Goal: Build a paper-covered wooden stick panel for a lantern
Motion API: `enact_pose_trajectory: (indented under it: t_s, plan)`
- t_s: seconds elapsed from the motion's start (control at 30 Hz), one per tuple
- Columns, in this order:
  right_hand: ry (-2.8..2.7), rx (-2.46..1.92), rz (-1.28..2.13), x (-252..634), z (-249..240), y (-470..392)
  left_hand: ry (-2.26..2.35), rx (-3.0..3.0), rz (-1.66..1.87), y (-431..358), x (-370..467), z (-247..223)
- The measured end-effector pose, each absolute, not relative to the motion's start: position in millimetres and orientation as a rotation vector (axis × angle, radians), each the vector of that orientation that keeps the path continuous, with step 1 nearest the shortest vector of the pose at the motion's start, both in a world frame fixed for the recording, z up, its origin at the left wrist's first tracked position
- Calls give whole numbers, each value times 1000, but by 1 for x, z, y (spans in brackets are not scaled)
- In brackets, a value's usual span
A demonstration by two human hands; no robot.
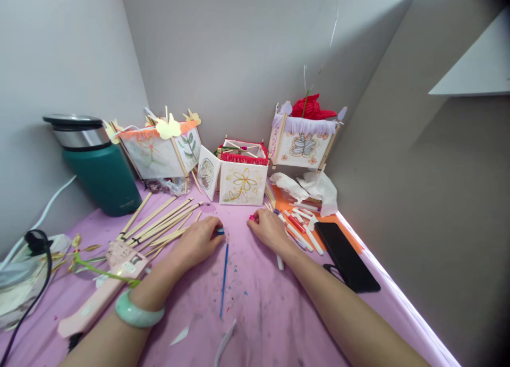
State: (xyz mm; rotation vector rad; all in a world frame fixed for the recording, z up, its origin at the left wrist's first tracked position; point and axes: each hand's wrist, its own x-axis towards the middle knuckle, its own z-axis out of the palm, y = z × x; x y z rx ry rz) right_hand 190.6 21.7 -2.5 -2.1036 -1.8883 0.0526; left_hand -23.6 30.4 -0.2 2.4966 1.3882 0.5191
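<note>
My left hand (pixel 202 240), below a green bangle (pixel 139 309), is closed on a small blue piece (pixel 220 231) at its fingertips, low over the table. Across from it, my right hand (pixel 269 228) pinches a small pink piece (pixel 252 217). A thin blue paintbrush (pixel 224 279) lies on the purple cloth (pixel 255 308) between the hands, its tip close to my left fingers. Behind them stands a white box lantern (pixel 244 183) with a yellow flower drawing and a red frilled top.
Wooden sticks (pixel 159 223), a pink glue gun (pixel 95 303) and a teal bottle (pixel 99 170) are left. Two decorated lanterns (pixel 151 157) (pixel 305 146) stand behind. White and red markers (pixel 298 226) and a black phone (pixel 346 258) lie right.
</note>
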Motion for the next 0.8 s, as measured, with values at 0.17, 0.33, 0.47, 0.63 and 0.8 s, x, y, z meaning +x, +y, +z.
enact_pose_trajectory:
  t_s: [0.17,0.33,0.47,0.63,0.8]
  plan:
    - [-1770,-2178,-42,217,5,41,1476,2480,485,42,2,23]
    - [-1764,-2179,-148,226,0,48,1482,2546,508,73,60,25]
    - [-1802,-2159,-174,227,-6,49,1519,2573,476,87,94,5]
    - [-1836,-2154,-159,233,-11,51,1555,2580,423,89,100,-7]
    - [-1850,-2125,-197,236,-8,45,1557,2580,448,80,84,1]
